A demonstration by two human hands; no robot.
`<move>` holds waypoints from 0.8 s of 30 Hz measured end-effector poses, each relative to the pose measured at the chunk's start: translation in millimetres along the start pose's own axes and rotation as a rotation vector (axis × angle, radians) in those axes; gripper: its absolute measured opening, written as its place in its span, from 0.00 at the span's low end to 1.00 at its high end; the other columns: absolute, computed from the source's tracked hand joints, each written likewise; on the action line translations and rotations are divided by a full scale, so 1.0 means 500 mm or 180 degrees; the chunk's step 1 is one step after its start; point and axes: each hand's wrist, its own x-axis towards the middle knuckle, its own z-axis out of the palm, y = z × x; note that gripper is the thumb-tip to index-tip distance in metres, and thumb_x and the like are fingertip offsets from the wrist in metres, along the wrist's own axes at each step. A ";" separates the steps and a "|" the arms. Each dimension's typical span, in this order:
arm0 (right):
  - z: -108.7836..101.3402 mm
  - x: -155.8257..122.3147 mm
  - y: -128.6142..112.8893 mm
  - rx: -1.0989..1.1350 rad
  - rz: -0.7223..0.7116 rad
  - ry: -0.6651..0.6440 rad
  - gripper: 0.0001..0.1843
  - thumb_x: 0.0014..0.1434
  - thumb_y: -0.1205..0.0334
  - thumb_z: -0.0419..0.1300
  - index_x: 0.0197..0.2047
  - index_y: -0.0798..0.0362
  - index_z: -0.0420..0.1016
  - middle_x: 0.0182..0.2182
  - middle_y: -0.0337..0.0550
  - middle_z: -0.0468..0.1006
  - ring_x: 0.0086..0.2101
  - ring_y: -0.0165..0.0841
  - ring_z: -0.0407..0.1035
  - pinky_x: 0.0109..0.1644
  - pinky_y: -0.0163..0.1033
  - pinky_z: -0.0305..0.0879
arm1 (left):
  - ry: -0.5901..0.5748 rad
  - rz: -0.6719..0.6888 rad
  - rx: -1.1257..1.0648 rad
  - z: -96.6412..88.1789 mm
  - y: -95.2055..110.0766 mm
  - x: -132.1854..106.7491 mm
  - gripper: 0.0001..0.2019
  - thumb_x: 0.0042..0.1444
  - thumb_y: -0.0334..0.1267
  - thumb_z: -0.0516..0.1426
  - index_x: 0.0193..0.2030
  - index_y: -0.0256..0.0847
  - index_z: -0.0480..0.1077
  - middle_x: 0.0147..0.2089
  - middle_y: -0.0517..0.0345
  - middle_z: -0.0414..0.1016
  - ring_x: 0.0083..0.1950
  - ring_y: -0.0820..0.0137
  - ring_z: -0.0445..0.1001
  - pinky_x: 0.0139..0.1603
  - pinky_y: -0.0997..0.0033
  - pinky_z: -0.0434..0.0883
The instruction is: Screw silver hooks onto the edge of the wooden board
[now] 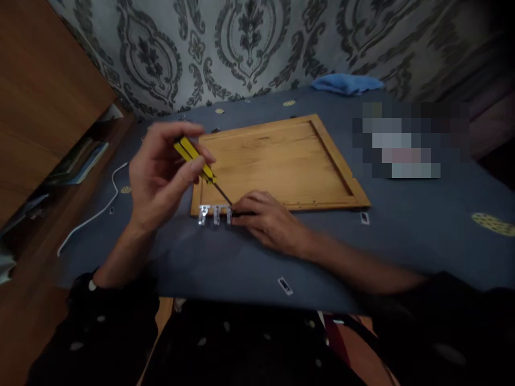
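Note:
My left hand [164, 171] is closed around the yellow handle of a screwdriver [196, 156]. The screwdriver slants down to the right, and its tip meets a metal hook rack [216, 213] with several prongs. That rack lies along the near edge of a wooden panel [265, 161], close to its left corner. My right hand [265, 220] rests on the same edge, fingers pressed together at the right part of the rack near the screwdriver tip. What sits under those fingers is hidden.
Dark blue patterned cloth [241, 268] covers the surface. A blue rag [348, 84] lies at the back right, and a white cable [92, 214] curves at the left. Beside it stands a wooden cabinet [48, 80]. A blurred-out patch [402, 145] is on the right.

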 end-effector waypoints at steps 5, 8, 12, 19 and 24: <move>0.005 0.000 0.004 -0.0155 0.0010 -0.0075 0.16 0.67 0.72 0.54 0.49 0.53 0.82 0.48 0.51 0.80 0.48 0.41 0.67 0.53 0.50 0.66 | 0.0192 0.0142 0.0182 -0.006 0.020 -0.022 0.12 0.64 0.36 0.64 0.54 0.45 0.74 0.39 0.61 0.81 0.37 0.73 0.78 0.28 0.77 0.73; 0.005 0.001 0.003 -0.0110 -0.0024 -0.0059 0.16 0.67 0.73 0.54 0.49 0.53 0.82 0.49 0.51 0.80 0.48 0.40 0.67 0.53 0.49 0.67 | 0.0213 0.0100 0.0558 0.002 0.014 -0.022 0.12 0.65 0.40 0.63 0.54 0.46 0.73 0.40 0.59 0.80 0.37 0.72 0.78 0.30 0.74 0.73; 0.004 0.000 -0.001 -0.0147 -0.0083 0.0019 0.16 0.67 0.73 0.54 0.49 0.54 0.82 0.48 0.51 0.81 0.47 0.40 0.66 0.52 0.49 0.68 | 0.0192 0.0036 0.0662 0.025 -0.009 -0.014 0.12 0.65 0.42 0.62 0.54 0.49 0.73 0.39 0.58 0.77 0.37 0.70 0.77 0.32 0.71 0.74; -0.002 -0.003 -0.010 -0.0126 0.0024 0.0128 0.15 0.70 0.71 0.53 0.48 0.53 0.81 0.47 0.49 0.82 0.48 0.40 0.68 0.52 0.49 0.69 | 0.0432 0.0218 0.0725 0.040 -0.022 -0.031 0.14 0.66 0.37 0.61 0.57 0.50 0.74 0.45 0.59 0.74 0.37 0.71 0.76 0.32 0.66 0.75; -0.003 -0.004 -0.011 -0.0153 0.0027 0.0135 0.14 0.70 0.71 0.53 0.49 0.55 0.80 0.46 0.50 0.82 0.48 0.41 0.69 0.51 0.50 0.70 | 0.0762 -0.0168 0.0814 0.037 -0.019 -0.046 0.12 0.66 0.38 0.62 0.55 0.50 0.75 0.51 0.62 0.75 0.38 0.72 0.77 0.35 0.60 0.76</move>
